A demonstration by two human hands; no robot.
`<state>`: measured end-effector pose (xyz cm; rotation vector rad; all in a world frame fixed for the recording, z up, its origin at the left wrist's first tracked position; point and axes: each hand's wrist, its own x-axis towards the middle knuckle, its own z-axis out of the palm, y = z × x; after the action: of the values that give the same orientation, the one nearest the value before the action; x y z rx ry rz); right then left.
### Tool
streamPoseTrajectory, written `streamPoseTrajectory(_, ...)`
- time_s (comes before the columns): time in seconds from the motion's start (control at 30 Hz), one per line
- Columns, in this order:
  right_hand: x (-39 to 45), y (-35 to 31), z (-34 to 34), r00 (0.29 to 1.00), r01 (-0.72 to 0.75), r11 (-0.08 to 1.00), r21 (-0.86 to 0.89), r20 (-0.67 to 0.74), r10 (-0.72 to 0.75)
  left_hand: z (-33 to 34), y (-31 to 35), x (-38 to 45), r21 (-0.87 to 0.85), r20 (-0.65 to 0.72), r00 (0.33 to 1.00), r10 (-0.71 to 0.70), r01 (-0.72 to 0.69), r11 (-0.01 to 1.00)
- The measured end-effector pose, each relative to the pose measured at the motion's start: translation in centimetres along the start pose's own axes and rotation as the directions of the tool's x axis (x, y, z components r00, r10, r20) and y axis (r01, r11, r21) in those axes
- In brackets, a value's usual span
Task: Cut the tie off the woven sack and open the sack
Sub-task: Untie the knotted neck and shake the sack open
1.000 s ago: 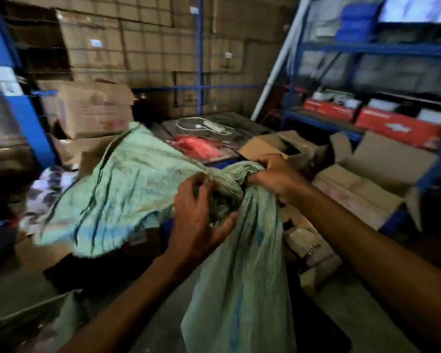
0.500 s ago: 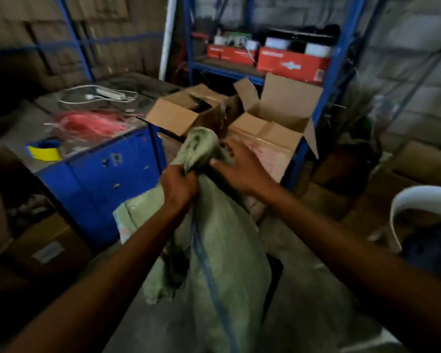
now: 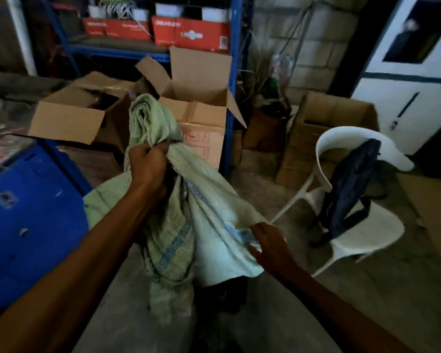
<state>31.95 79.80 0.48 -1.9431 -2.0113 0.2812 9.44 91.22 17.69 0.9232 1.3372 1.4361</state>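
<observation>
Our left hand [image 3: 148, 164] clenches the pale green woven sack [image 3: 209, 225] below its bunched neck, which stands upright. Our right hand [image 3: 267, 245], lower down, pinches its side.

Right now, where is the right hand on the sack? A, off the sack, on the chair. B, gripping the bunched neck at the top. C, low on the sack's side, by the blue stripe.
C: the right hand lies low on the sack by its blue stripe, while the left hand grips the bunched neck.
</observation>
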Motion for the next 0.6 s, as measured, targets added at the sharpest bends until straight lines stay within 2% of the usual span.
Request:
streamPoseTrajectory(0.07,0.5,1.4,-0.3,0.984,-0.134,0.99,0.044,-0.11,0.139,-0.4,0.0,0.4,-0.081,0.074,0.997,-0.036,0.042,0.996)
streamPoseTrajectory(0.17,1.5,1.3,-1.0,0.884,-0.358,0.873,0.332,-0.179,0.431,-2.0,-0.5,1.9,-0.055,0.084,0.996,-0.004,0.008,0.998)
streamPoseTrajectory(0.23,2.4,-0.1,-1.9,0.829,-0.369,0.789,0.492,-0.209,0.518,-3.5,-1.3,3.3,0.007,0.088,0.996,0.014,-0.015,1.0)
streamPoseTrajectory(0.27,3.1,-0.9,-2.5,0.809,-0.343,0.779,0.524,-0.257,0.529,-4.3,-2.0,4.2,0.054,0.085,0.996,0.016,-0.02,0.998)
streamPoseTrajectory(0.37,5.8,-1.9,-5.2,0.806,-0.266,0.861,0.434,-0.39,0.446,-6.3,-4.2,5.6,0.186,0.086,0.995,-0.047,0.031,0.982)
streamPoseTrajectory(0.5,8.3,-1.3,-8.1,0.891,-0.163,0.979,0.124,-0.409,0.2,-7.2,-8.0,5.9,0.337,0.113,0.985,-0.133,0.088,0.938)
streamPoseTrajectory(0.6,8.8,-0.3,-9.7,0.92,-0.09,0.995,-0.052,-0.387,0.063,-6.7,-12.1,5.7,0.408,0.1,0.966,-0.24,0.18,0.895)
